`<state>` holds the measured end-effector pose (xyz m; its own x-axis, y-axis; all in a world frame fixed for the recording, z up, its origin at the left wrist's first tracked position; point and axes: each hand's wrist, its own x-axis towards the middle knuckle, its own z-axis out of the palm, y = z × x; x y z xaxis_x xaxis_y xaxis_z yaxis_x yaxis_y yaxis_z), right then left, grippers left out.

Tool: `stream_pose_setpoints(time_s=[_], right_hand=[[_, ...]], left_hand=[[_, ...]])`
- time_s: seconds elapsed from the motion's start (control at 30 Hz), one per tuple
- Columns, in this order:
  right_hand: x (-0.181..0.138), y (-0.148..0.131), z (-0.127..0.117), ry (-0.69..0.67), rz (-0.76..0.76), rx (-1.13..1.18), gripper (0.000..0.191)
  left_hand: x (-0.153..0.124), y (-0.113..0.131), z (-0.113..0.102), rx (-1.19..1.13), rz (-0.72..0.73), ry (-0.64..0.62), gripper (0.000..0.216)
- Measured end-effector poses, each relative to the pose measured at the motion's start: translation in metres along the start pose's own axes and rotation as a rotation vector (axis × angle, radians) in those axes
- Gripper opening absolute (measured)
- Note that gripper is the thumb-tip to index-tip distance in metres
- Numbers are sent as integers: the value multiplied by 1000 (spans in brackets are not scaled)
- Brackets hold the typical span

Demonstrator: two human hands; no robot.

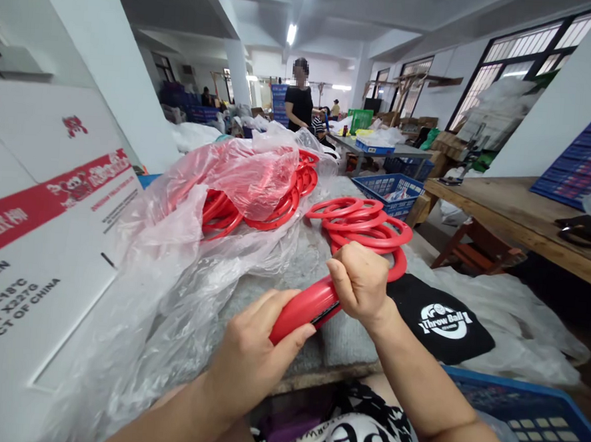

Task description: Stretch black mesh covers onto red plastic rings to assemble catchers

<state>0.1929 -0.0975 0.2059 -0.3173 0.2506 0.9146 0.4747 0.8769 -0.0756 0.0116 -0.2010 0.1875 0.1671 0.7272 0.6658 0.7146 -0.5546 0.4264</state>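
Both of my hands grip a red plastic ring (304, 307), tilted so that I see it nearly edge-on, with a dark strip along its lower side. My left hand (253, 342) wraps its near left end, thumb underneath. On the upper right end, my right hand (360, 282) is closed in a fist. Just beyond the right hand, several loose red rings (360, 218) lie in an overlapping pile. More red rings (276, 210) show through and out of a clear plastic bag (198, 168) to the left. A black pouch printed "Throw Ball" (442, 320) lies right of my right wrist.
A large white carton (39, 232) stands close on the left. A blue crate (524, 408) sits at lower right, another blue basket (390, 190) farther off. A wooden bench (526, 222) runs along the right. A person in black (298, 104) stands beyond the bag.
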Motion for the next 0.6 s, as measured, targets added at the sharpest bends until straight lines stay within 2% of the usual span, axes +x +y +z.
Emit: stream_pose_setpoints(time_s=[0.13,0.23,0.33,0.4,0.5,0.6], right_hand=[[-3,16,1,79,74,105,37],[-4,32,-4,261,275,232,42],[-5,48,-11,432,474,337,49],[-11,57,-15,394,537,392,52],[-29,72,-18,257,619,443,55],[-51,86,-18,264,748,524,63]], left_hand=[[1,-1,1,27,15,-2,36],[4,-8,-2,4,1,-2,38],[6,-16,-6,-74,-25,4,30],[6,-19,-7,-118,-75,51,28],[6,-18,-7,-176,-168,85,27],[8,-12,-7,-244,-212,72,25]])
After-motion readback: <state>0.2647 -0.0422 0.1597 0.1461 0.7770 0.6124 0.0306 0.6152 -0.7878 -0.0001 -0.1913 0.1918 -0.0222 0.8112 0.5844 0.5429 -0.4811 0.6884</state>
